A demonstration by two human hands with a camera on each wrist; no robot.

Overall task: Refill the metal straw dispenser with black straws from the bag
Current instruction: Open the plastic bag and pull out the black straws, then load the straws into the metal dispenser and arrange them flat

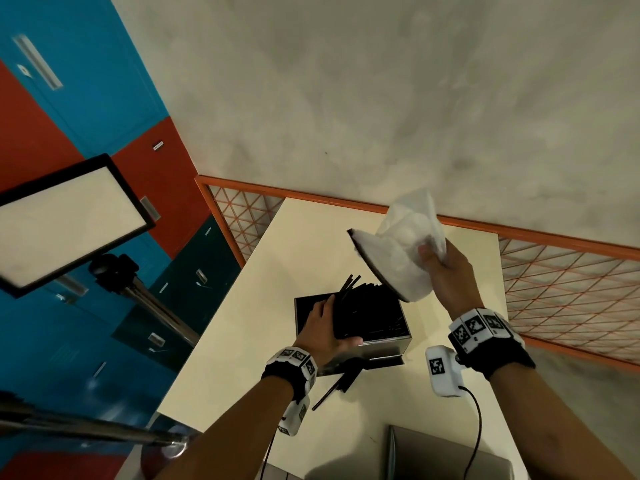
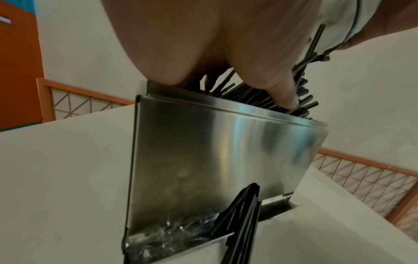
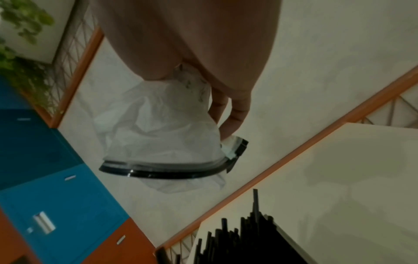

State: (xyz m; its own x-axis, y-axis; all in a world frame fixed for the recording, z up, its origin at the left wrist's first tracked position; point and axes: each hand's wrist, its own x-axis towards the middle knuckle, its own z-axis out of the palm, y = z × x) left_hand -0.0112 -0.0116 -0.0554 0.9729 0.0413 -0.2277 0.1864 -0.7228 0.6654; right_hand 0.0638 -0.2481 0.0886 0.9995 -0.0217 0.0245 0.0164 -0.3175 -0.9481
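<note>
The metal straw dispenser (image 1: 384,349) (image 2: 214,151) stands open-topped in the middle of the cream table (image 1: 242,341), piled with black straws (image 1: 374,310) (image 2: 248,100) (image 3: 239,237) that stick out above its rim. My left hand (image 1: 325,327) (image 2: 226,44) lies over the pile, fingers straight along its left side, thumb (image 2: 285,94) pressing down near the front rim. My right hand (image 1: 446,271) (image 3: 192,35) grips the crumpled clear plastic bag (image 1: 391,261) (image 3: 158,135) above the dispenser, mouth tilted down. A few straws (image 1: 343,379) (image 2: 244,214) poke from the front tray.
A grey flat case (image 1: 450,455) lies at the table's near edge. An orange-framed mesh rail (image 1: 554,289) runs behind and right of the table. A light panel on a tripod (image 1: 65,220) stands left, before blue and red lockers (image 1: 86,81).
</note>
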